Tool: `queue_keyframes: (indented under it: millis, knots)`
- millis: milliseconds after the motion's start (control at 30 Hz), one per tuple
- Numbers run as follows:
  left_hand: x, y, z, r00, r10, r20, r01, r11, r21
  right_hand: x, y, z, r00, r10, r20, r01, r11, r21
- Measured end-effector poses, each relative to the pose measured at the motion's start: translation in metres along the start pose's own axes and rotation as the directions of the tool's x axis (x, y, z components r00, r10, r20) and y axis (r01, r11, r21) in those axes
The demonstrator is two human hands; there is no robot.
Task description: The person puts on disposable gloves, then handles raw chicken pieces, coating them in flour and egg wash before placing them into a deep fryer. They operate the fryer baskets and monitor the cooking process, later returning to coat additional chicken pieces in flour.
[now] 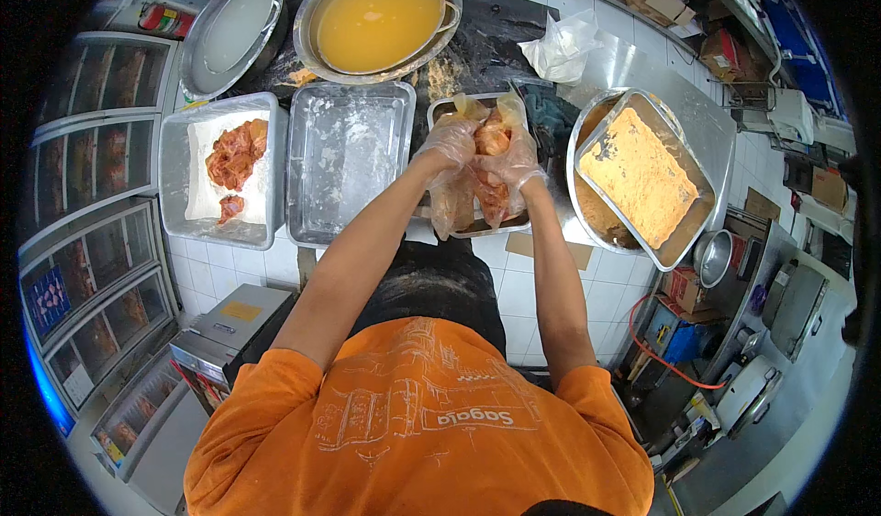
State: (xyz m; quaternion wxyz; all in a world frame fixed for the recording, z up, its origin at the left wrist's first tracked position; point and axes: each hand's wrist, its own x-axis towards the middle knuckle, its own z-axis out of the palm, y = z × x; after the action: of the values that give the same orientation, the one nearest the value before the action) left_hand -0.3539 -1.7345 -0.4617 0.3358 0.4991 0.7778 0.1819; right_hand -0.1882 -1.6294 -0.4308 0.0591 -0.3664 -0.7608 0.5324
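Note:
My left hand [451,145] and my right hand [513,159], both in clear plastic gloves, grip a clear plastic bag [452,206] from its two sides. Reddish raw meat pieces [492,203], which look like marinated chicken, show in and between the folds of the bag. Beneath my hands is a metal tray [524,221], mostly covered by the bag. My fingers are partly hidden in the crumpled plastic. Left of this tray lies a larger metal tray [351,161] dusted with white powder.
A grey plastic tub [277,172] at left holds white flour and raw meat [237,154]. Behind stand a metal bowl of yellow liquid [378,20] and a pot of cloudy liquid [237,30]. At right, a tray of orange breading [643,178] rests on a round basin [581,203].

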Motion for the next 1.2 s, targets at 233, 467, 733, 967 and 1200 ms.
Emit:
queue_keyframes:
  millis: [233,467,733,967,1200]
  knots:
    - [0.001,0.007,-0.002,0.992,-0.071,0.101,0.095,0.963,-0.251,0.029,0.033,-0.002,0.964,0.195,0.179,-0.246,0.91,0.334]
    - [-0.006,0.013,0.006,0.967,-0.239,-0.093,0.126,0.759,-0.639,0.007,0.04,-0.021,0.916,0.19,0.352,-0.376,0.71,0.595]
    - [0.023,0.01,-0.006,0.966,-0.188,0.176,0.246,0.874,-0.418,0.013,0.003,-0.006,0.977,0.157,0.147,-0.11,0.953,-0.284]
    - [0.011,0.016,-0.002,0.976,-0.209,0.055,0.207,0.833,-0.513,0.012,0.017,-0.013,0.963,0.061,0.261,-0.104,0.982,0.155]
    - [0.045,-0.012,0.009,0.962,-0.27,0.053,0.266,0.863,-0.43,-0.03,0.0,-0.031,0.986,0.003,0.169,-0.137,0.603,0.786]
